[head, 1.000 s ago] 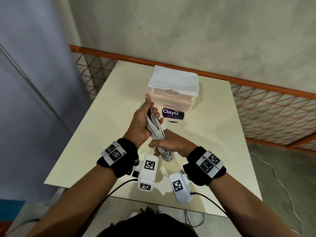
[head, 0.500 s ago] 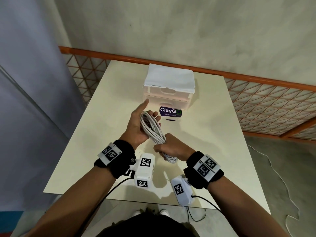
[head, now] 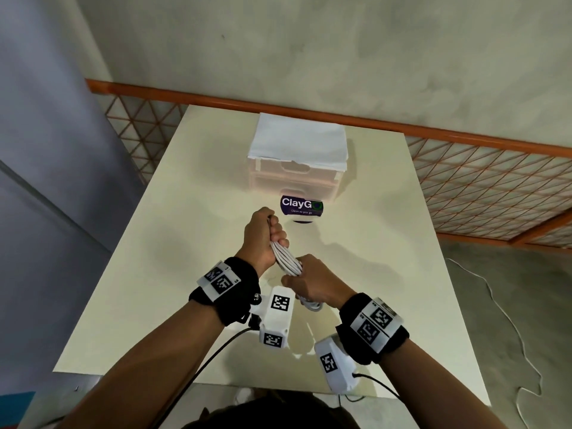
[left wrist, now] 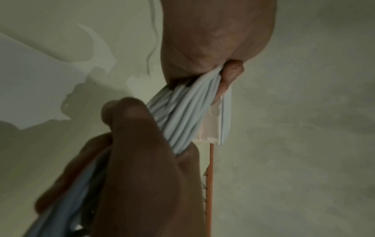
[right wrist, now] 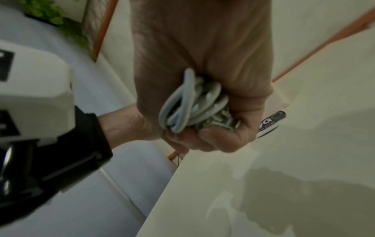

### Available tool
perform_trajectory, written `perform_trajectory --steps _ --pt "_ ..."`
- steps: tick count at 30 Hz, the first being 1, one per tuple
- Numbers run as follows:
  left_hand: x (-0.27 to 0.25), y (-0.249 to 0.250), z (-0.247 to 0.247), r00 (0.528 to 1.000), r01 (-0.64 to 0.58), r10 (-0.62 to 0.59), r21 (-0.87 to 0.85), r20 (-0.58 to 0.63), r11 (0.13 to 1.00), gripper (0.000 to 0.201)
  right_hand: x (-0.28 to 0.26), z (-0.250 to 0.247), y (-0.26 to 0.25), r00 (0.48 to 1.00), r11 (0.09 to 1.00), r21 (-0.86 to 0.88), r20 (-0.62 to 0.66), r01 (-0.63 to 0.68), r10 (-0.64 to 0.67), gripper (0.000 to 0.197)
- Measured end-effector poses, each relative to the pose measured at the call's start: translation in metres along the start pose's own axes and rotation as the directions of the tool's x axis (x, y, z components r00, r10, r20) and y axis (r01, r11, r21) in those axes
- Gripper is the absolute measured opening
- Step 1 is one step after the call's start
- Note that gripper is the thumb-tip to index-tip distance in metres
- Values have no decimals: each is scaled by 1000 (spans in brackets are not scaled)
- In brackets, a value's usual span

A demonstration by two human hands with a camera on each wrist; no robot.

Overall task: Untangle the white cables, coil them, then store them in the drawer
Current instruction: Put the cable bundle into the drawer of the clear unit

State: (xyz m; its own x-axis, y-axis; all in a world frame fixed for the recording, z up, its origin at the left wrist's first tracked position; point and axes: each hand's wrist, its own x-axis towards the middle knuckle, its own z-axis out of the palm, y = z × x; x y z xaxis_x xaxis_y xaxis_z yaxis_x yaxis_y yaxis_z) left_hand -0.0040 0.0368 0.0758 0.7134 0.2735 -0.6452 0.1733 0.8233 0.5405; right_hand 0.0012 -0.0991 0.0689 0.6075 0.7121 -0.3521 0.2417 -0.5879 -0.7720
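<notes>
The white cables [head: 286, 258] are gathered into one tight bundle held above the cream table [head: 185, 243]. My left hand [head: 264, 239] grips the bundle's far end in a fist. My right hand [head: 309, 283] grips the near end, and a short loop [head: 311, 305] sticks out below it. In the left wrist view the cable strands [left wrist: 182, 112] run straight between the two fists. The right wrist view has folded cable loops [right wrist: 192, 105] packed inside my right hand [right wrist: 202, 64]. The translucent drawer unit [head: 297, 174] stands behind the hands, its drawers closed.
A white cloth [head: 298, 140] lies on top of the drawer unit. A round purple ClayGo sticker [head: 301, 205] sits just in front of it. An orange mesh railing [head: 464, 168] runs behind the table, and a loose thin cable [head: 507, 317] trails on the floor at right.
My left hand has closed from an upright, thumb-out hold into a fist. The open coil loop is now squeezed into a narrow bundle between both hands.
</notes>
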Motion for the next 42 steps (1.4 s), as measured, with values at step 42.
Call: perform_trajectory --steps 42 --pt "98 -55 -10 993 -113 116 66 -35 991 1 211 -99 51 909 862 -502 323 -70 262 70"
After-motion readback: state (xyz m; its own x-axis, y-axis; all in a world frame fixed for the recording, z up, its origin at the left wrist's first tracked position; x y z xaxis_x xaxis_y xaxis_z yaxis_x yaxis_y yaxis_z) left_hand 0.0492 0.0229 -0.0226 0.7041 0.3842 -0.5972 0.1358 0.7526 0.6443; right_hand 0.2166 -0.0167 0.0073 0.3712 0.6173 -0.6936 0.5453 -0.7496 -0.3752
